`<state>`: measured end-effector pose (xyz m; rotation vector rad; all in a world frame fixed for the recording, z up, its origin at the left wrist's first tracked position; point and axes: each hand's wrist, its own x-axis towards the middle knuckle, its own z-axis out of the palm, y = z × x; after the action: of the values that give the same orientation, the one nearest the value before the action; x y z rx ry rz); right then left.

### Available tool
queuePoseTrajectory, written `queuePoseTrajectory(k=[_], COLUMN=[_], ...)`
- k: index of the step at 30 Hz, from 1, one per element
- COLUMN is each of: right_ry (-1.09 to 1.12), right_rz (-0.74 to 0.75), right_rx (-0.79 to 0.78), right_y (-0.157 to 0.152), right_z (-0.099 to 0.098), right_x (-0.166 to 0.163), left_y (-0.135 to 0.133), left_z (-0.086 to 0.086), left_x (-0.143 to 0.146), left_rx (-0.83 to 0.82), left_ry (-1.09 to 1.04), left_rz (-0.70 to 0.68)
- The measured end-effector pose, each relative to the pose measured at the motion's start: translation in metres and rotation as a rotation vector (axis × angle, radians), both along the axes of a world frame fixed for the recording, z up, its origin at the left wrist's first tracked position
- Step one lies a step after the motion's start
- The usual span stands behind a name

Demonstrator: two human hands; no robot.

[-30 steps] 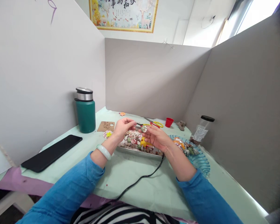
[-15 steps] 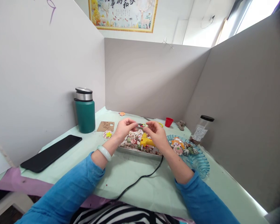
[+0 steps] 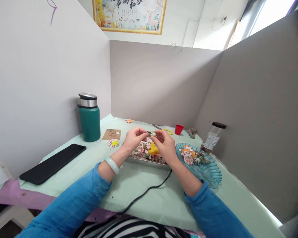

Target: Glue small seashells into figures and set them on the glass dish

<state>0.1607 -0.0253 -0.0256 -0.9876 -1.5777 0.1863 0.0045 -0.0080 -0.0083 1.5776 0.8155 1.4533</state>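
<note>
My left hand point(image 3: 134, 138) and my right hand point(image 3: 165, 143) meet above a metal tray point(image 3: 149, 161) filled with several painted shells. Both pinch a small shell point(image 3: 153, 134) between their fingertips. A yellow glue gun point(image 3: 153, 149) lies in the tray just under the hands, its black cord point(image 3: 149, 189) running toward me over the pale green table cover. A pale bangle point(image 3: 112, 164) sits on my left wrist.
A blue glass dish point(image 3: 208, 172) with decorated shells stands to the right. A green flask point(image 3: 89, 117), a brown card point(image 3: 111, 134), a flower-shaped shell piece point(image 3: 113, 143) and a black phone point(image 3: 53, 163) are on the left. Scissors point(image 3: 167, 131), a red cup point(image 3: 179, 129) and a jar point(image 3: 213, 138) stand behind. Grey partitions enclose the desk.
My right hand turned from palm-up to fingers closed on the small shell and came in against my left hand; both hands dropped slightly over the tray.
</note>
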Motion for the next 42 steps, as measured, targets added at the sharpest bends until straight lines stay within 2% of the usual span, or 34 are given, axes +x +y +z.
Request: queuePoseTrajectory(k=[11, 18, 26, 42], right_ry=[-0.085, -0.119, -0.128, -0.142], right_rz=[-0.073, -0.119, -0.123, -0.116], right_rx=[0.035, 0.053, 0.056, 0.026], right_y=[-0.006, -0.007, -0.008, -0.007], right_z=[0.002, 0.002, 0.003, 0.002], right_x=[-0.001, -0.001, 0.0, 0.001], left_y=[-0.005, -0.002, -0.002, 0.002], left_z=[0.003, -0.001, -0.001, -0.008], left_x=[0.002, 0.0, -0.001, -0.005], left_rx=[0.019, 0.042, 0.045, 0.187], left_ry=[-0.006, 0.035, 0.064, 0.193], left_rz=[0.004, -0.007, 0.004, 0.017])
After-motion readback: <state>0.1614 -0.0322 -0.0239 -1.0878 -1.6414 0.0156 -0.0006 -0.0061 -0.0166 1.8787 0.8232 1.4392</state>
